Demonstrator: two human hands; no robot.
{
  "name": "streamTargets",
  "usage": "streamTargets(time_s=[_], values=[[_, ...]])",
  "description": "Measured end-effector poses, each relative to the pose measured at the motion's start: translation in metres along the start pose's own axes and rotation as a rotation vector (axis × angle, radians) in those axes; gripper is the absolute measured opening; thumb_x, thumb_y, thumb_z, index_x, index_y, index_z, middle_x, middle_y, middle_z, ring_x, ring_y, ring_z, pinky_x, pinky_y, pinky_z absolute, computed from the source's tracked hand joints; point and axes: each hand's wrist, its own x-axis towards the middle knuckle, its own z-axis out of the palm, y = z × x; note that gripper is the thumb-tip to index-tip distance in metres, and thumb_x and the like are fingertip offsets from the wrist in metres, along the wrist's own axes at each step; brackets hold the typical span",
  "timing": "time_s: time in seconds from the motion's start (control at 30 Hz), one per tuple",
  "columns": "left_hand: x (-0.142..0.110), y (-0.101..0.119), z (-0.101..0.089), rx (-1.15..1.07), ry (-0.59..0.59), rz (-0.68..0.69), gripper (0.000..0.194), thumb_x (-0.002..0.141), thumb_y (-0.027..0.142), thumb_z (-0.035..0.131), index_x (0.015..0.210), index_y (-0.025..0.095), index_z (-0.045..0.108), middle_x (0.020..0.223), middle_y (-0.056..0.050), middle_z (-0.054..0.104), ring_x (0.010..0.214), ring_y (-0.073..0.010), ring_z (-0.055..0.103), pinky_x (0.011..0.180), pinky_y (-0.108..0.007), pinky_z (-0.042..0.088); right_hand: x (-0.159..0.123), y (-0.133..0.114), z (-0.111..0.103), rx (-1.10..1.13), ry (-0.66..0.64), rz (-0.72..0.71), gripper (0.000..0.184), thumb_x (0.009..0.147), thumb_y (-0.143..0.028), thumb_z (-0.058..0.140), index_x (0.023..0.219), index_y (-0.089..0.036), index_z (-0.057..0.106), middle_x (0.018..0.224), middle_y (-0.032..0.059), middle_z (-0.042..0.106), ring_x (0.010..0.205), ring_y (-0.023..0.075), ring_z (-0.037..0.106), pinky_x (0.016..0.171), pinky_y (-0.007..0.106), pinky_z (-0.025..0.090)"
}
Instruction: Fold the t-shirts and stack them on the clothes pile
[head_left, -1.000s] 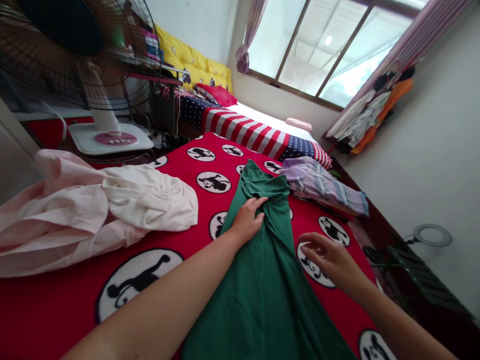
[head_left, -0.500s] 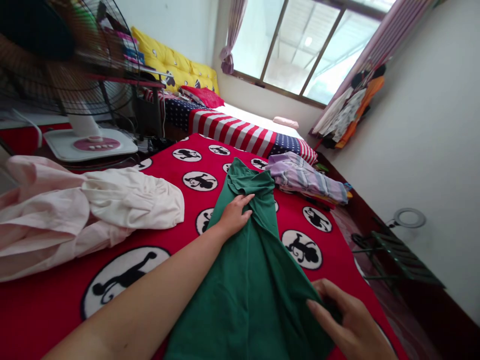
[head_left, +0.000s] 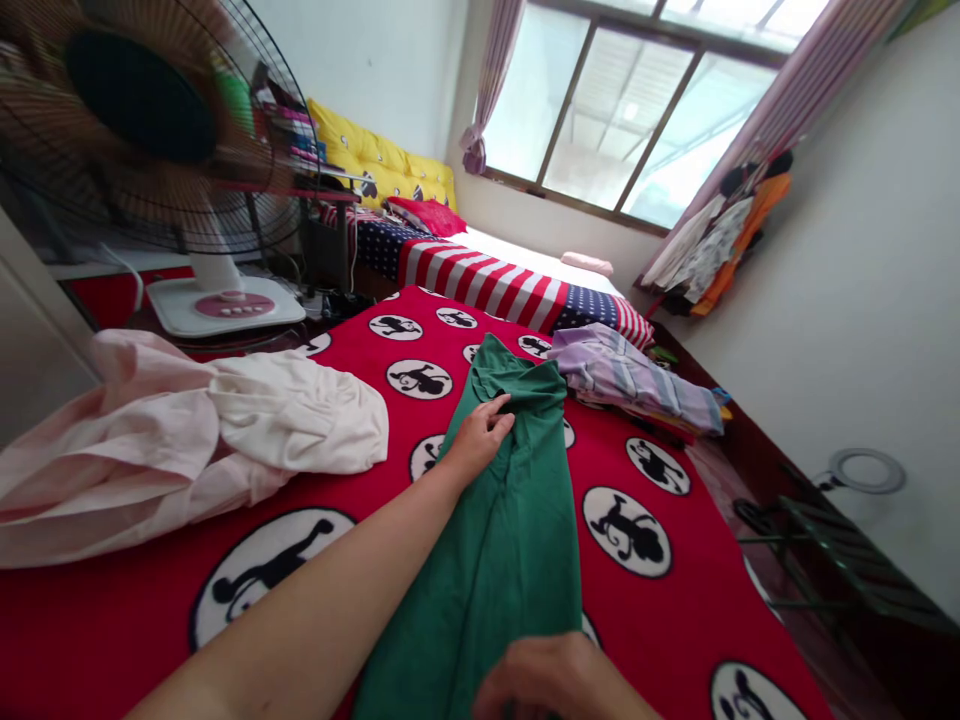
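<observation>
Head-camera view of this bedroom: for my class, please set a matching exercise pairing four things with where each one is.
Things:
1. green garment
2. left hand
3. striped cloth
4. standing fan

Places:
A. off the bed, to its left
B. on the garment's upper end
C. along the middle of the red blanket
D. near the blanket's far right edge

Pairs: 1-C, 2-B, 3-D, 4-A

Your left hand (head_left: 480, 442) lies on the green garment (head_left: 510, 540) near its top, on the red blanket (head_left: 712, 590). Your right hand (head_left: 551, 680) sits at the garment's lower part, cut off by the frame's bottom edge. A pink shirt (head_left: 150, 430) lies well to the left.
</observation>
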Motion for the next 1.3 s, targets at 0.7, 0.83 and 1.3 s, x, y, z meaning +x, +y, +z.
streamTargets(time_s=[0.7, 0.83, 1.3], values=[[-0.008, 0.009, 0.009, 0.306, 0.031, 0.053, 0.036, 0.081, 0.014, 0.056, 0.116, 0.015, 0.065, 0.112, -0.009, 0.065, 0.094, -0.0191, 0.065, 0.092, -0.031, 0.05, 0.205, 0.1, -0.234, -0.925, 0.562, 0.407, 0.033, 0.079, -0.024, 0.06, 0.111, -0.024, 0.07, 0.103, 0.0084, 0.072, 0.098, 0.0255, 0.065, 0.081, 0.033, 0.047], [-0.008, 0.01, 0.01, 0.324, 0.021, 0.045, 0.036, 0.081, 0.013, 0.056, 0.117, 0.013, 0.064, 0.113, -0.01, 0.064, 0.094, -0.0195, 0.065, 0.092, -0.031, 0.049, 0.213, 0.111, -0.229, -0.988, 0.521, 0.423, 0.032, 0.082, -0.024, 0.056, 0.11, -0.023, 0.071, 0.106, 0.0117, 0.071, 0.098, 0.0269, 0.066, 0.08, 0.034, 0.048], [-0.009, 0.008, 0.01, 0.305, 0.025, 0.045, 0.037, 0.081, 0.014, 0.055, 0.117, 0.013, 0.064, 0.112, -0.01, 0.064, 0.092, -0.0193, 0.065, 0.09, -0.031, 0.05, 0.226, 0.111, -0.248, -0.954, 0.441, 0.409, 0.023, 0.074, -0.021, 0.059, 0.089, -0.024, 0.076, 0.095, 0.004, 0.074, 0.088, 0.0202, 0.066, 0.071, 0.025, 0.046]])
